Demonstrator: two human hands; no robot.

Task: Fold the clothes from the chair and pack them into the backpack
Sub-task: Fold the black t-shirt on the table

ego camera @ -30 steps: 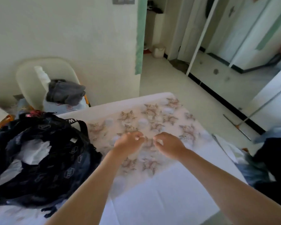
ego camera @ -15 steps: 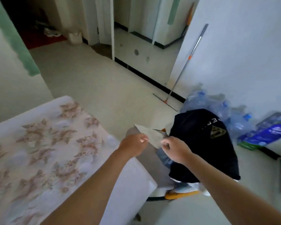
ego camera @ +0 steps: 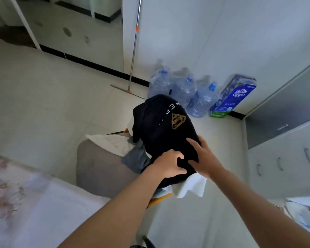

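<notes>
Brought forward onto the chair's clothes pile (ego camera: 136,157), the left hand (ego camera: 168,166) is clutched round a fold of the topmost black shirt (ego camera: 161,129); the right hand (ego camera: 203,158) is laid flat, likely for lifting.

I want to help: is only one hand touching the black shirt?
No, the left hand grips the black shirt and the right hand rests on it too.

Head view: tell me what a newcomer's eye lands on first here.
The black garment with a gold emblem, draped over the clothes pile at centre, stands out most. The left hand grips its near end and the right hand rests flat on it. Behind it stand three large water bottles.
</notes>
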